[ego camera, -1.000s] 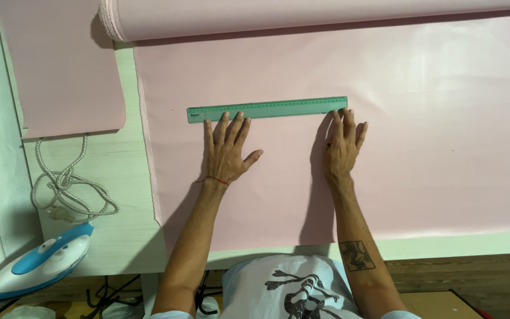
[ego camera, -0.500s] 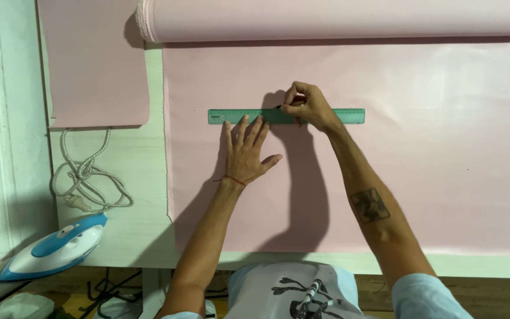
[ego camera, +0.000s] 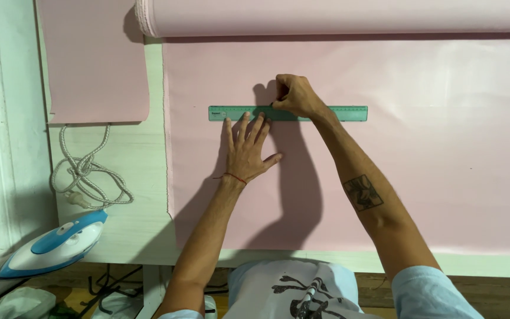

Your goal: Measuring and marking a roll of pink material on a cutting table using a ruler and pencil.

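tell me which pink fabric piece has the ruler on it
The big pink sheet under both hands; the ruler lies on it. The small piece at left and the roll are bare.

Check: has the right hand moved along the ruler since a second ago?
Yes. The right hand left the ruler's right end, where it lay flat, and now sits fisted at the top edge near the middle, above the left hand.

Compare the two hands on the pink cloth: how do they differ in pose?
The left hand lies flat with its fingers spread, the tips pressing the lower edge of the green ruler; the right hand is curled closed at the ruler's upper edge, seemingly pinching something too small to identify. The left arm comes straight up; the right arm crosses in diagonally. Both rest on the pink cloth at the ruler.
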